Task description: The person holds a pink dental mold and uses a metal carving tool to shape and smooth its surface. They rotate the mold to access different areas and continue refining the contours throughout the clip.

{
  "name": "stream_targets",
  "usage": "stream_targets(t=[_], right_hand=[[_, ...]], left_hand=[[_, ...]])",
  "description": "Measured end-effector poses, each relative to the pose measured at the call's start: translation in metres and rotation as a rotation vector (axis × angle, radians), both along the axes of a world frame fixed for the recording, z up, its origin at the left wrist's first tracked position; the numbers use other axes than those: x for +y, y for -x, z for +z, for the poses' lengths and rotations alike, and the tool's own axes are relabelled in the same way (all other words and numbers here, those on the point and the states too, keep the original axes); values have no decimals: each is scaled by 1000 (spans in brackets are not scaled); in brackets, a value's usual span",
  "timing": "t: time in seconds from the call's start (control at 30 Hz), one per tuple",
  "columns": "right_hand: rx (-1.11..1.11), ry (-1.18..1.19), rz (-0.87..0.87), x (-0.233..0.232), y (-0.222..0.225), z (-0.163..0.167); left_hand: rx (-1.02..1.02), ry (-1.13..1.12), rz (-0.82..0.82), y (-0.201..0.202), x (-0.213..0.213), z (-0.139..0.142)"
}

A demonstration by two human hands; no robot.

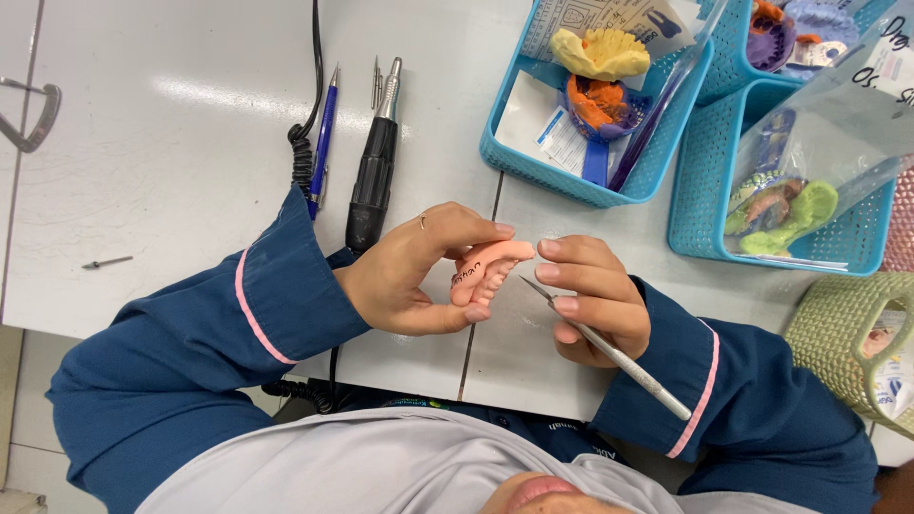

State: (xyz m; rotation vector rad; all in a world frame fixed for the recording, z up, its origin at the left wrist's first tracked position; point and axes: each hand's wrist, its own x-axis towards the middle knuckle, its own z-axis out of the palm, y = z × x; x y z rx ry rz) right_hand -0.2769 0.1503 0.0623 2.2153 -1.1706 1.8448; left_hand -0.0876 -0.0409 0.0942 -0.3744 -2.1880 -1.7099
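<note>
My left hand (409,271) grips a small pink denture piece (487,268) with pale teeth, pinched between thumb and fingers above the white table. My right hand (595,297) holds a thin metal carving tool (609,352) like a pen. Its pointed tip sits just at the denture piece's lower right edge, and my right forefinger rests against the piece's right end. Both arms wear dark blue sleeves with pink trim.
A black handpiece (373,171) with coiled cable, a blue pen (324,138) and a small bur (376,81) lie on the table (171,171) behind my left hand. Blue baskets (590,186) (695,209) holding dental casts and bags stand at the right, with a green basket (828,333) below. A loose bur (105,262) lies far left.
</note>
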Motion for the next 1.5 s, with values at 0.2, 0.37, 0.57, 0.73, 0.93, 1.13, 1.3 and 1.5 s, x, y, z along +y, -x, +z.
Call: stream_targets(t=[0.2,0.37,0.57,0.73,0.93,1.13,1.3,1.5], right_hand=[[-97,-102,47,7,-6,5],[-117,-135,82,10,-7,6],[-130,-138,70,10,-9,4],[-113,-132,61,11,-8,5],[-66,-201,32,15,-4,10],[-118,-186,-21,12,-5,7],[-172,-204,-45,12,-6,5],[-202,-191,-85,10,-6,1]], left_hand=[[47,161,40,2,-1,4],[-22,106,-5,4,1,6],[57,206,27,7,-1,7],[54,223,31,8,-1,6],[-36,174,35,6,1,5],[-325,-364,-106,4,5,-1],[-365,-466,-129,9,3,-6],[-388,-518,-149,9,1,-8]])
